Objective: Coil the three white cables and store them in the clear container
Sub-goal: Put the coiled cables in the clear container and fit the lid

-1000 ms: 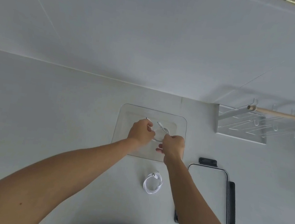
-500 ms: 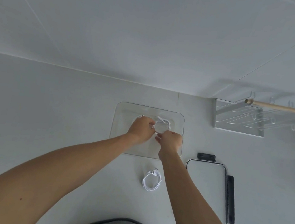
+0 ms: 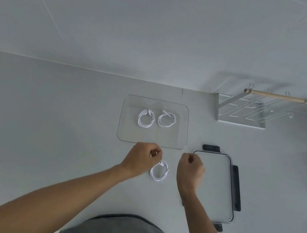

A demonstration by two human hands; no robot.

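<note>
Both hands have pulled back from the clear container (image 3: 183,128), where two coiled cables (image 3: 146,118) lie; left hand (image 3: 140,159) pinches the third cable (image 3: 159,171) on the table, right hand (image 3: 190,168) curled, empty.

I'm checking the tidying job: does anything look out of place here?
One coiled cable lies on the counter, outside the clear container that holds the other two coils. The left hand is at it. The lid lies aside.
</note>
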